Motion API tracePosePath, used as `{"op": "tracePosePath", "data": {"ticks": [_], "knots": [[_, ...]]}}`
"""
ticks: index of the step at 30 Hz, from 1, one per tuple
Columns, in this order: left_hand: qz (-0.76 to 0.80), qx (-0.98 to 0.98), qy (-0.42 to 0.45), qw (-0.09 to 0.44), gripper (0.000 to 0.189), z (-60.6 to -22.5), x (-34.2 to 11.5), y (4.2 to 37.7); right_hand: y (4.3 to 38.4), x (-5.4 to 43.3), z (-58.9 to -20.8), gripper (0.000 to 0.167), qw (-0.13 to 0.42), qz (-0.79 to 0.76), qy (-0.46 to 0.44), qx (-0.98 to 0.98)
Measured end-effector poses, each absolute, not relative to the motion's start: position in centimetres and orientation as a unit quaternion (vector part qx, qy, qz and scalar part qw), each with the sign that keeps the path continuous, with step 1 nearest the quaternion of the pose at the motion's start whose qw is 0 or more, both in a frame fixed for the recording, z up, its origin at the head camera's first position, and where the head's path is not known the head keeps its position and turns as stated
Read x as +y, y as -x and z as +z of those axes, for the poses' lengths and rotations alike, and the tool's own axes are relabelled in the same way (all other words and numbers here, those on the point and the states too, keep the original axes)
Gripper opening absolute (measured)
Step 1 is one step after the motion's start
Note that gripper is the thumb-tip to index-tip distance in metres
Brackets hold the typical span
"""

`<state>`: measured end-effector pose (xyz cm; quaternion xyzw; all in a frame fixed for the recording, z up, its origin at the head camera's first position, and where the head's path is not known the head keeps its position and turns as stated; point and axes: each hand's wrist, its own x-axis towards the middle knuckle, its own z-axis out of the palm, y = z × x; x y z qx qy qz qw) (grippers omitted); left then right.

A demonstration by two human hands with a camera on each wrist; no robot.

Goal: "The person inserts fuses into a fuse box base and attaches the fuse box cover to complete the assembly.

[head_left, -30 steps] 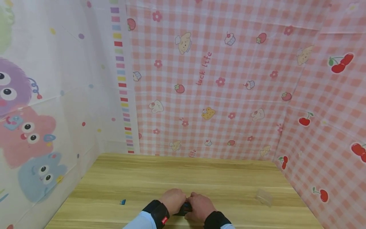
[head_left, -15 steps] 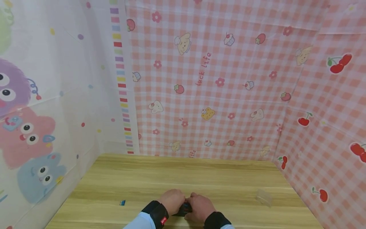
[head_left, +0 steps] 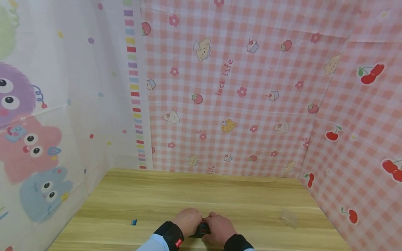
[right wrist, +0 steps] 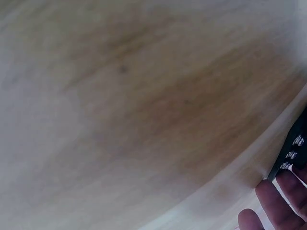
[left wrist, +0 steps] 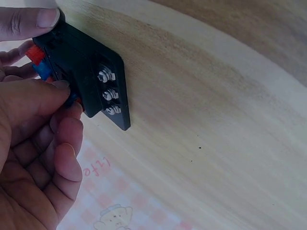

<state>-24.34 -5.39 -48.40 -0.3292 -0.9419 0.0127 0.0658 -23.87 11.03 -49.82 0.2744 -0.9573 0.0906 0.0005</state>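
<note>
A black terminal block (left wrist: 79, 67) with three screw terminals along one side and red and blue tabs (left wrist: 43, 69) along the other is held between both hands. In the left wrist view, my left hand (left wrist: 41, 129) pinches the block's tab side between thumb and fingertips, partly covering the tabs. My right hand (head_left: 220, 227) grips the block from the right; its thumb lies on the block's corner. From the head view, the left hand (head_left: 188, 223) is on the block's left and much of the block is hidden. The right wrist view shows fingers (right wrist: 276, 206) at the block's edge.
A small blue piece (head_left: 134, 222) lies on the wood-grain table (head_left: 201, 188) to the left. To the right rests a transparent plastic piece (head_left: 288, 218). Patterned cloths (head_left: 226, 139) hang behind the table and at both sides.
The head view has shifted slightly. Both hands keep their hold on the terminal block, with the left hand only a little further left.
</note>
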Motion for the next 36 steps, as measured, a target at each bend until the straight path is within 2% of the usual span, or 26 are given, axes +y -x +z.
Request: {"op": "tracePosePath", "data": {"ticks": [9,20,29,36], "knots": [[0.008,-0.947,0.319,0.043,0.011,-48.3,-5.3,24.1,23.8,11.0,-50.2,0.044,-0.015,0.091,-0.263,-0.960],[0.006,-0.947,0.313,0.070,0.011,-48.7,-5.6,24.0,23.8,11.2,-49.9,0.047,-0.030,0.095,-0.256,-0.962],[-0.042,-0.957,0.287,0.025,0.016,-47.7,-6.7,24.1,23.9,11.5,-49.7,0.053,-0.036,0.092,-0.239,-0.966],[-0.052,-0.950,0.300,0.071,0.024,-47.2,-7.7,24.3,23.9,11.6,-49.5,0.062,-0.032,0.083,-0.224,-0.971]]}}
